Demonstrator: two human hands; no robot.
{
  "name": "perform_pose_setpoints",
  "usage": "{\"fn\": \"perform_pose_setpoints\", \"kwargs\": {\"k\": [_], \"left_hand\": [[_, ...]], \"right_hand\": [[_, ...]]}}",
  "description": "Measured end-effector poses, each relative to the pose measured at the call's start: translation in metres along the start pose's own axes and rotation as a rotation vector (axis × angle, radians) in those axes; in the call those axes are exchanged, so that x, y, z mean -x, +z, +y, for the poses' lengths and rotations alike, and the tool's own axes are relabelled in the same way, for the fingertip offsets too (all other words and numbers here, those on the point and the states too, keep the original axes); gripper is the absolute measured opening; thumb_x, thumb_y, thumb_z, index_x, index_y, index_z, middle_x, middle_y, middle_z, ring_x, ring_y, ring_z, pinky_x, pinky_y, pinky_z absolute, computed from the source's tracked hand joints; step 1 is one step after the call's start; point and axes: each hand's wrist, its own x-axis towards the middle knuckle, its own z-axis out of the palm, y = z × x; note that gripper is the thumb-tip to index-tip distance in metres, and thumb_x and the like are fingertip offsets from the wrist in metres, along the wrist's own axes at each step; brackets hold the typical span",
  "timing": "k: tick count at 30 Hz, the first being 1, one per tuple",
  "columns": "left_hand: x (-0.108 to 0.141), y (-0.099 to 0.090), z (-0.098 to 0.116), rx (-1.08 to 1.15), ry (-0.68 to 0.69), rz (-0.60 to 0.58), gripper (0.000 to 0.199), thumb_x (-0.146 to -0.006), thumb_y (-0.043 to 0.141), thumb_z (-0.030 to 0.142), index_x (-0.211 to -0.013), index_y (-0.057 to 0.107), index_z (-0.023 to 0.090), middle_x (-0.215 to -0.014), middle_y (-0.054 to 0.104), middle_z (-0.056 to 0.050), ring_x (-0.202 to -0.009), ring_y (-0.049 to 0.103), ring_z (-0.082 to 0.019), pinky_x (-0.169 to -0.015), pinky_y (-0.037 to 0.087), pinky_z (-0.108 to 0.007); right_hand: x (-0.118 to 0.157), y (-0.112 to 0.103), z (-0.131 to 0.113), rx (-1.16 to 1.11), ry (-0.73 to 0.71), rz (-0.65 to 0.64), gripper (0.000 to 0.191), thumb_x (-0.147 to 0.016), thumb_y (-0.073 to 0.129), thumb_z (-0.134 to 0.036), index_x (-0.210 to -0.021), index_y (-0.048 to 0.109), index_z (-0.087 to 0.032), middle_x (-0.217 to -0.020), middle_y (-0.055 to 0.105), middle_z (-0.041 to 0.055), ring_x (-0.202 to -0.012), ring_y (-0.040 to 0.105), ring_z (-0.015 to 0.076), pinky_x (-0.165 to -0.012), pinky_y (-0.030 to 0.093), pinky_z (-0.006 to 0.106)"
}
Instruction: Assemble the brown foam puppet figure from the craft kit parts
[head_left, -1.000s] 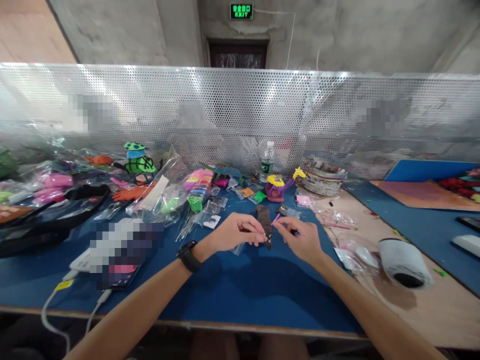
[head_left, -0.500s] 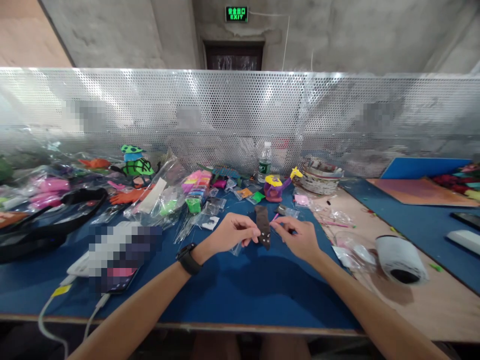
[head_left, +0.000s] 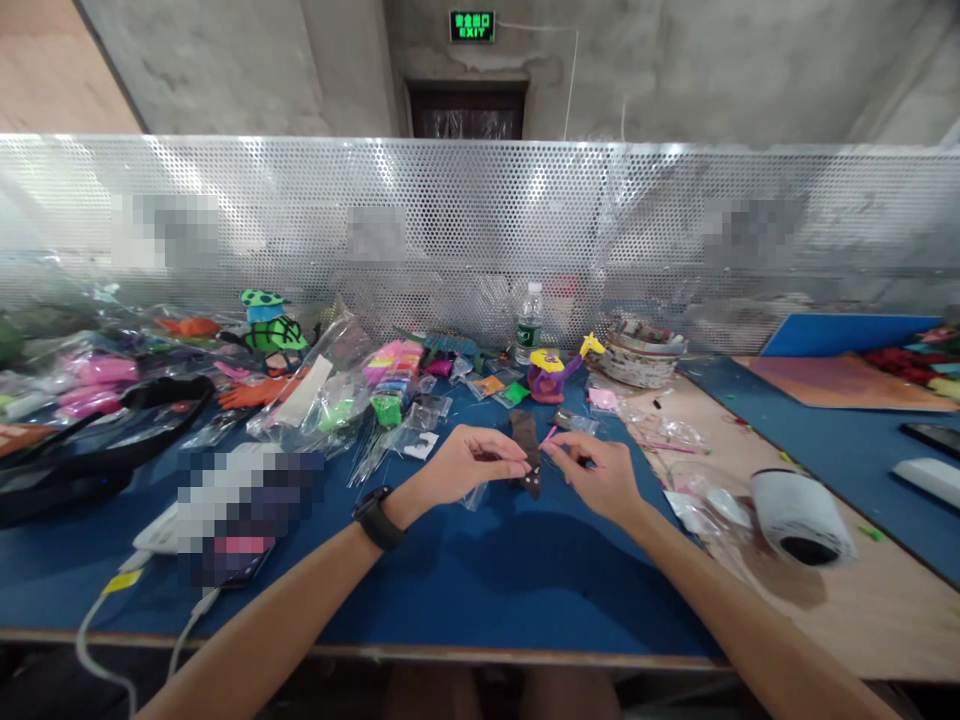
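Observation:
A dark brown clay figure (head_left: 523, 432) with small white spots near its front end lies on the blue table mat, between my hands. My left hand (head_left: 474, 465) has thumb and fingers pinched together over the spotted end of the figure; anything held between the fingertips is too small to make out. On the other side, my right hand (head_left: 596, 470) pinches a thin pink stick (head_left: 551, 434), with its fingertips just right of the figure. Behind the hands stands a purple clay pot with a yellow top and a giraffe head (head_left: 547, 378).
A water bottle (head_left: 529, 325) and a paper-wrapped basket (head_left: 641, 352) stand at the back. Bagged coloured clay (head_left: 397, 375) and wires lie left of centre. A phone (head_left: 240, 560) with cables is front left, a white roll (head_left: 799, 515) at right. A perforated metal screen (head_left: 465, 200) closes the back.
My left fingertips have shifted slightly right, from the figure's left side onto its spotted end. My right hand stays nearly still with the pink stick.

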Motion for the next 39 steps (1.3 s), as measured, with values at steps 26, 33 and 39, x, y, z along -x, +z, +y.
{"fn": "perform_pose_setpoints", "kwargs": {"k": [26,33,39], "left_hand": [[0.0014,-0.0018,0.0073,-0.202,0.116,-0.023,0.049,-0.092,0.058,0.055,-0.071,0.065,0.012,-0.064,0.061,-0.002,-0.053,0.046,-0.007,-0.052,0.036,-0.019],[0.0001,-0.0024,0.0032,-0.117,0.083,-0.022,0.037,-0.080,0.075,0.048,-0.077,0.071,0.011,-0.069,0.067,-0.004,-0.054,0.050,-0.007,-0.054,0.040,-0.020],[0.0008,0.0004,0.0044,-0.122,0.078,-0.038,0.036,-0.087,0.068,0.048,-0.083,0.071,0.012,-0.076,0.069,-0.006,-0.057,0.051,-0.008,-0.056,0.042,-0.021]], "right_hand": [[0.0003,0.0036,0.0054,-0.022,-0.054,0.019,0.023,-0.091,0.065,-0.038,-0.079,0.074,-0.020,-0.043,0.058,-0.0050,-0.036,0.053,0.0101,-0.046,0.042,0.023],[0.0001,0.0029,0.0055,-0.018,-0.066,0.026,0.022,-0.091,0.066,-0.037,-0.080,0.074,-0.020,-0.043,0.058,-0.0054,-0.036,0.053,0.0101,-0.045,0.041,0.022],[0.0003,0.0026,0.0053,-0.018,-0.059,0.019,0.022,-0.091,0.065,-0.037,-0.080,0.073,-0.020,-0.043,0.058,-0.0054,-0.036,0.053,0.0102,-0.046,0.042,0.023]]}}
